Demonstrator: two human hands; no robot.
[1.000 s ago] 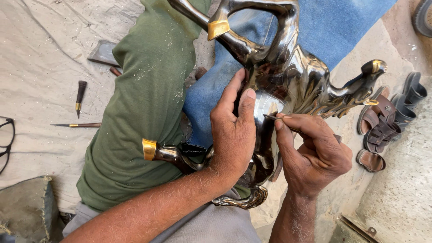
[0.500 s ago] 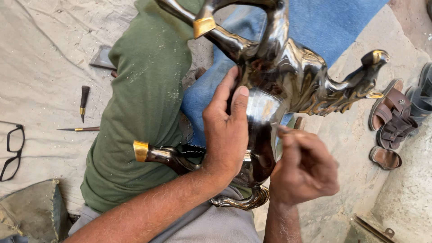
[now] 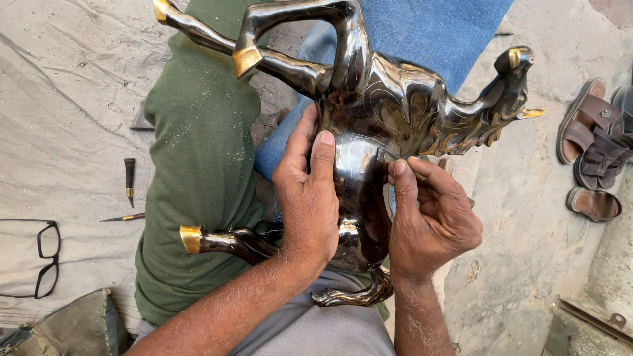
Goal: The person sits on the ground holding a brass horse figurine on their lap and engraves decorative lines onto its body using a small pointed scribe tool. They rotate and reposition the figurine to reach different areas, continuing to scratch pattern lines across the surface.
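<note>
Your left hand [image 3: 310, 198] lies flat and closed over the belly of the dark metal horse figure [image 3: 369, 132], thumb and fingers spread along the polished flank; the broad contact looks meant to brace the piece against your lap so it cannot roll. Your right hand [image 3: 432, 221] is curled tight around a small slender tool [image 3: 419, 176], of which only a short brass-coloured stub shows between the fingers; its working end, hidden by your fingertips, sits against the flank just beside your left thumb. Whether the tip touches the metal cannot be told.

The horse lies on its side across your knees, head [image 3: 517, 72] to the right, gold-tipped hooves [image 3: 245, 60] raised at the top and a gold-capped leg [image 3: 192, 238] pointing left. A green cloth [image 3: 198, 165] under it, dusted with pale filings, apparently cushions the finish; a blue cloth [image 3: 435, 29] lies beyond.

On the grey ground sheet [image 3: 66, 99] to the left, well apart from your hands, rest two small pointed tools [image 3: 129, 181] and a pair of black-framed glasses [image 3: 46, 257]. Brown sandals [image 3: 593, 151] sit at the right edge.
</note>
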